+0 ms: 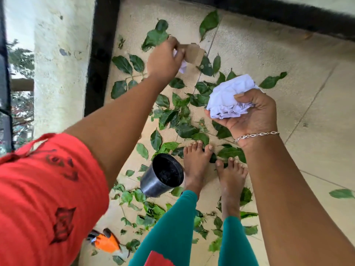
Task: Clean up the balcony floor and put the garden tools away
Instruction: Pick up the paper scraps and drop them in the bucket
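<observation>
My right hand (253,114) is palm up and grips a crumpled white paper ball (228,100) above the leaf-strewn floor. My left hand (165,58) reaches further out and pinches a brown piece of cardboard (195,54), with a scrap of white paper (182,68) showing under its fingers. Several green leaves (184,116) lie scattered over the beige floor tiles (269,54). A black plastic pot (163,175) lies tipped on its side beside my bare feet (194,166). An orange-handled garden tool (105,242) lies on the floor at the bottom left, partly hidden by my red sleeve.
A black skirting (99,54) runs along the white wall pillar (63,54) on the left and along the top edge. Railing bars and trees show at the far left. More leaves lie around and behind my feet; one leaf (342,193) lies apart at the right.
</observation>
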